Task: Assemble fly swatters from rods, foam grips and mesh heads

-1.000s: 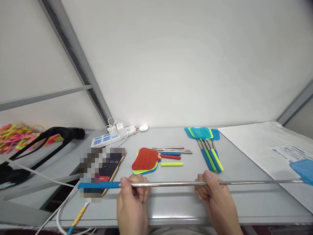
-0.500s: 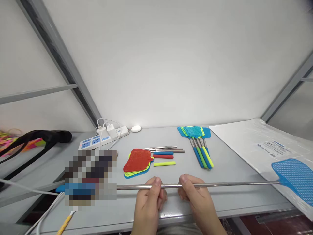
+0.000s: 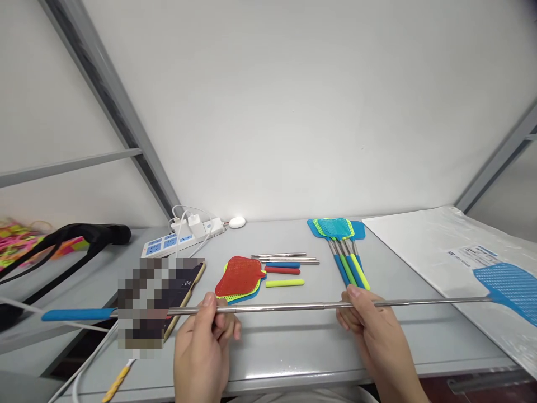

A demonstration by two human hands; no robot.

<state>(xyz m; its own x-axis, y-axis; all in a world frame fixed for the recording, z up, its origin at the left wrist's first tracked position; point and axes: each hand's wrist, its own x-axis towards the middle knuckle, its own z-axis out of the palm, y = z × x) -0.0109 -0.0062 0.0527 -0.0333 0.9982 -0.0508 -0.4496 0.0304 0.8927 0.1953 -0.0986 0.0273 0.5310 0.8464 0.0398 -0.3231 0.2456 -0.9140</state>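
Stretched level across the front of the table is a long telescopic fly swatter (image 3: 279,307), with a blue handle at the left and a blue mesh head at the right. My left hand (image 3: 205,336) is closed on its metal rod, left of the middle. Farther right, my right hand (image 3: 373,327) pinches the same rod. Behind them lies a stack of loose swatter heads (image 3: 239,277), red on top of yellow and blue. Beside it are several metal rods (image 3: 289,259) and loose handle sleeves in blue, red and yellow (image 3: 285,283). Several assembled fly swatters (image 3: 347,260) lie together behind my right hand.
A partly blurred phone (image 3: 188,280) lies at the left under the swatter, with a cable (image 3: 115,386) running toward me. Behind it are a power strip (image 3: 168,246) with chargers and a small white case (image 3: 237,222). A large white plastic package (image 3: 423,240) covers the right side.
My hands have moved apart along the rod, left hand leftward and right hand rightward. The swatter's blue handle now reaches farther left. The view has shifted slightly.
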